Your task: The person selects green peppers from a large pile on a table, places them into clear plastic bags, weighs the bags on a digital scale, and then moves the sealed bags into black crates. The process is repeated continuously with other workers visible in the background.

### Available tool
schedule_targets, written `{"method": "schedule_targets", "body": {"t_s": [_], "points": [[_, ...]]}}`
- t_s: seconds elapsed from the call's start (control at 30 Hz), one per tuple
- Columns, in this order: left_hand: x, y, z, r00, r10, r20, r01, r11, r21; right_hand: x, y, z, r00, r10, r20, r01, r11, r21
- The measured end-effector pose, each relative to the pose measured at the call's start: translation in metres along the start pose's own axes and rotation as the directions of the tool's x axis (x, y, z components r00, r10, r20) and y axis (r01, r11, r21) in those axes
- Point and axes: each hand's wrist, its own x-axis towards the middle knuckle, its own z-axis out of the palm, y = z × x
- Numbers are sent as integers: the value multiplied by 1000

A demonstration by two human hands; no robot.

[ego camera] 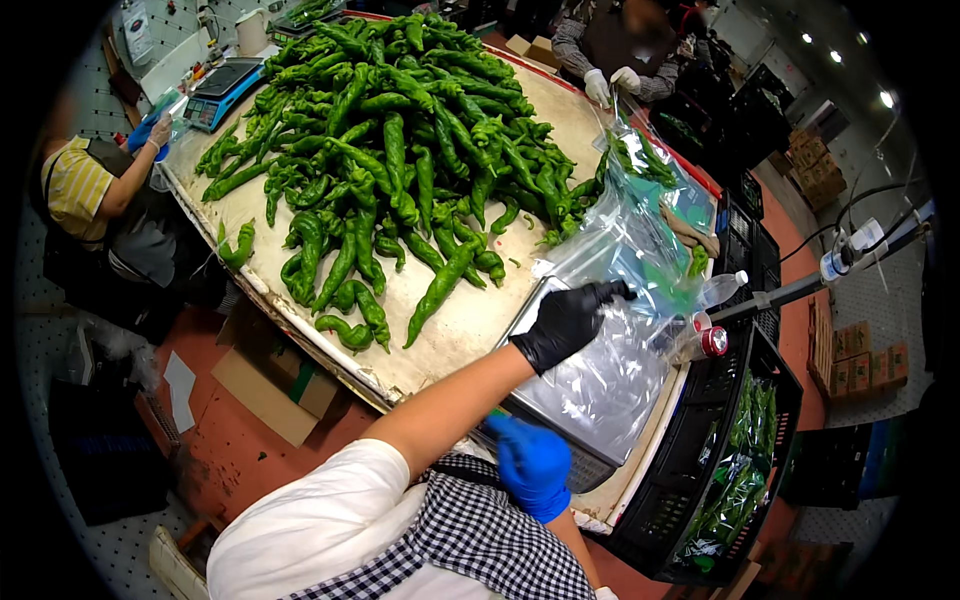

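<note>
My left hand (562,324), in a black glove, reaches across a metal-topped weighing scale (592,390). Its fingertips are at the edge of a heap of clear plastic bags (637,247); whether they grip the film I cannot tell. In front of my apron, by the scale's near side, is my right hand (531,461) in a blue glove, blurred by motion. Its fingers look curled, and what they may hold is hidden. A large pile of long green peppers (420,127) covers much of the table (480,315), and one pepper (442,291) points towards me.
At right stands a black crate (739,465) with bagged peppers. A plastic bottle (724,289) and a red-lidded jar (705,343) sit by a metal pole (795,294). Two gloved co-workers work at the far and left sides. A second scale (221,86) is at far left.
</note>
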Motion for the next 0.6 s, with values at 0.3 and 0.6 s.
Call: {"method": "schedule_targets", "body": {"t_s": [0.3,0.6], "points": [[1,39,-84,978,47,203,5,969,-248,116,20,133,864,93,494,-63,995,-77],[-12,13,-93,962,110,251,-48,969,-243,144,32,193,793,415,447,-524,838,150]]}}
